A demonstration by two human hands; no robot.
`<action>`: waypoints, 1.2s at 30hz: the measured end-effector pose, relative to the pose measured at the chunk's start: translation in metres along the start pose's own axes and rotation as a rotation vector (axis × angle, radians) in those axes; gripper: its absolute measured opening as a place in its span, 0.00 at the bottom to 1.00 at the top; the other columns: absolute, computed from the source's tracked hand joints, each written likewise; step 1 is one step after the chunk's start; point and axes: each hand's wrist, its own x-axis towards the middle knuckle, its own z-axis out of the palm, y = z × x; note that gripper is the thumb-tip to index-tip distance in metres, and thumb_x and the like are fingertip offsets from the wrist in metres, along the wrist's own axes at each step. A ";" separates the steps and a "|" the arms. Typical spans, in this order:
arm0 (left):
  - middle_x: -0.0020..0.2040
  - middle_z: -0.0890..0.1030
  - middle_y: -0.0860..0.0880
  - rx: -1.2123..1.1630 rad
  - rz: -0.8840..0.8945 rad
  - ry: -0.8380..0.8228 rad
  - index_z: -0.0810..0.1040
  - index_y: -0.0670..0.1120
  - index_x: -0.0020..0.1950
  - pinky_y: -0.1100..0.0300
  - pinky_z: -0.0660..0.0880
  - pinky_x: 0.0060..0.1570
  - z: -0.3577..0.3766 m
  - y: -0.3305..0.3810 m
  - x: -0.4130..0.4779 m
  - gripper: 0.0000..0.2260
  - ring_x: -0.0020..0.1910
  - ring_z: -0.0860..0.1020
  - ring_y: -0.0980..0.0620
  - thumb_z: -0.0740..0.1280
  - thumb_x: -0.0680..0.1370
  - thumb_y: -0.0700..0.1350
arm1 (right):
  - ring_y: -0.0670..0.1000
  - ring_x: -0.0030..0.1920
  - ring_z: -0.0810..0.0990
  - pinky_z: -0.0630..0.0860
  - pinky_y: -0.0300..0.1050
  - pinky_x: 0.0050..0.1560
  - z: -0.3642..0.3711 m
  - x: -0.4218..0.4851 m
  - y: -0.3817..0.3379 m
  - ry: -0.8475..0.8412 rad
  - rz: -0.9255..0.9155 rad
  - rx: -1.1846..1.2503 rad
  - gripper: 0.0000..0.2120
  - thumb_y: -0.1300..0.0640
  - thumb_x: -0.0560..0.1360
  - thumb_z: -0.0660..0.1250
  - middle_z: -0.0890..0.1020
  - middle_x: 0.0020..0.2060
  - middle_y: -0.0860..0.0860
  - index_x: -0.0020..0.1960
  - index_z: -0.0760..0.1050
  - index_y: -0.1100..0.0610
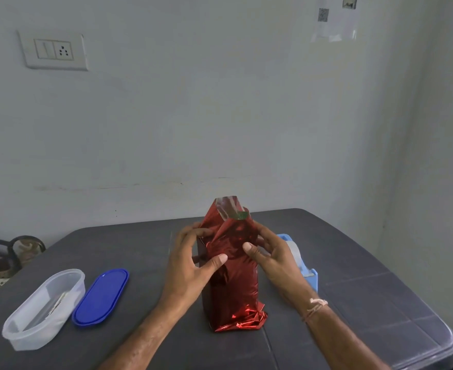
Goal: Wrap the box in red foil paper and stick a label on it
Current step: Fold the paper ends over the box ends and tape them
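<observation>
We've got the box [206, 295] at the middle of the dark table [366, 263], most of it sheathed in red foil paper [233, 287]. Our left hand [190, 263] clasps its left side, thumb pressed on the foil. Our right hand [272, 256] grips the opposite side, thumb on the front too. Loose foil sticks out at the far end, and the near end is crumpled. We spot a blue tape dispenser [310, 275] just behind the right hand. A clear container [43, 308] and a blue lid [101, 296] lie side by side on the left.
</observation>
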 end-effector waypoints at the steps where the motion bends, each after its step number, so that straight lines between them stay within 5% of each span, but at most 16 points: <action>1: 0.68 0.69 0.65 -0.001 0.006 -0.008 0.77 0.61 0.62 0.54 0.79 0.60 -0.001 0.000 0.001 0.24 0.70 0.70 0.64 0.80 0.68 0.59 | 0.41 0.65 0.79 0.78 0.37 0.62 -0.001 0.000 -0.001 0.012 -0.003 -0.028 0.21 0.59 0.79 0.72 0.84 0.62 0.44 0.71 0.75 0.48; 5: 0.64 0.70 0.63 0.068 0.034 -0.012 0.78 0.65 0.59 0.62 0.74 0.61 -0.001 0.008 0.005 0.21 0.67 0.70 0.63 0.78 0.69 0.59 | 0.34 0.61 0.77 0.73 0.25 0.54 -0.007 0.005 -0.008 0.042 -0.040 -0.169 0.19 0.57 0.79 0.72 0.79 0.64 0.47 0.70 0.78 0.51; 10: 0.55 0.74 0.65 0.192 0.061 -0.002 0.81 0.60 0.59 0.71 0.66 0.54 0.003 0.020 0.011 0.17 0.60 0.70 0.62 0.77 0.72 0.58 | 0.38 0.61 0.77 0.74 0.26 0.53 -0.004 0.007 -0.013 0.038 -0.072 -0.244 0.18 0.57 0.79 0.73 0.79 0.61 0.45 0.68 0.80 0.50; 14: 0.50 0.79 0.65 0.211 0.107 -0.037 0.84 0.57 0.55 0.66 0.71 0.53 0.006 0.030 0.017 0.11 0.55 0.75 0.62 0.76 0.73 0.56 | 0.40 0.60 0.80 0.77 0.30 0.53 -0.005 0.006 -0.014 0.034 -0.113 -0.239 0.18 0.60 0.78 0.74 0.80 0.61 0.45 0.67 0.80 0.54; 19: 0.50 0.83 0.63 0.153 0.087 -0.075 0.84 0.58 0.53 0.59 0.77 0.54 -0.001 0.030 0.019 0.10 0.53 0.80 0.61 0.75 0.73 0.55 | 0.39 0.65 0.77 0.73 0.33 0.64 -0.007 0.005 -0.012 0.019 -0.232 -0.496 0.19 0.53 0.78 0.74 0.82 0.61 0.38 0.68 0.79 0.48; 23: 0.48 0.82 0.66 0.182 0.100 -0.089 0.82 0.61 0.53 0.68 0.76 0.51 -0.004 0.032 0.018 0.10 0.52 0.79 0.65 0.75 0.72 0.58 | 0.41 0.75 0.68 0.64 0.32 0.72 -0.009 0.008 -0.007 -0.074 -0.328 -0.666 0.19 0.52 0.80 0.71 0.77 0.71 0.39 0.71 0.78 0.50; 26: 0.48 0.82 0.66 0.278 0.152 -0.085 0.82 0.60 0.53 0.74 0.73 0.44 -0.003 0.038 0.018 0.11 0.49 0.79 0.68 0.74 0.73 0.60 | 0.47 0.77 0.67 0.68 0.42 0.73 -0.009 0.010 -0.006 -0.109 -0.348 -0.760 0.18 0.53 0.81 0.69 0.74 0.74 0.43 0.71 0.77 0.53; 31: 0.49 0.83 0.64 0.360 0.209 -0.102 0.83 0.58 0.52 0.70 0.76 0.44 -0.005 0.039 0.018 0.08 0.47 0.80 0.65 0.74 0.75 0.56 | 0.42 0.72 0.70 0.60 0.22 0.66 -0.014 0.010 -0.012 -0.112 -0.327 -0.766 0.23 0.52 0.81 0.69 0.75 0.70 0.41 0.75 0.73 0.50; 36: 0.50 0.83 0.66 0.240 0.131 -0.154 0.84 0.57 0.50 0.70 0.74 0.52 -0.008 0.030 0.022 0.06 0.53 0.80 0.66 0.76 0.75 0.48 | 0.43 0.73 0.70 0.61 0.28 0.69 -0.017 0.011 -0.011 -0.163 -0.370 -0.823 0.22 0.54 0.80 0.70 0.76 0.72 0.43 0.74 0.75 0.52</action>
